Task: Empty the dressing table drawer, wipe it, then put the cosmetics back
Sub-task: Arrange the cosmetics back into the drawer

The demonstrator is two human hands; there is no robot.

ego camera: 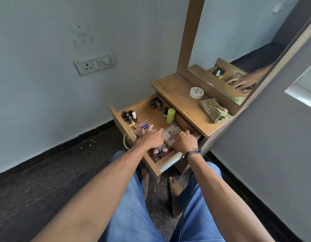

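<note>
- Drawer [147,109] of the dressing table is pulled fully out and not yet emptied; cosmetics lie inside it.
- Clear box [171,131] with small compartments sits in the drawer's middle, against the side nearest the table body.
- Left hand [151,138] is inside the drawer, on the box's side towards the drawer front. Fingers fairly straight and slightly spread, lying on the box edge; thumb rests on the pink tube [142,126]. Cannot tell if any fingertip hooks under the box.
- Right hand [184,140] is inside the drawer on the box's opposite side. Fingers curled down over the box rim, holding it; fingertips hidden.
- Wristbands [194,152] on the right wrist, just outside the drawer.
- Nail polish bottles [129,116] stand upright in the drawer's corner by its front panel, beside the pink tube.
- Dark bottles [155,103] stand in the drawer's far back corner.
- Green container [170,116] stands upright mid-drawer beyond the box, a small dark bottle [165,113] touching or just beside it.
- Pink-capped bottles [160,152], two, at the drawer's near end below the hands.
- White jar [196,92] and folded checked cloth [214,110] sit on the table top above the drawer, near each other, not touching.
- Mirror [238,49] behind the drawer reflects the hands.
</note>
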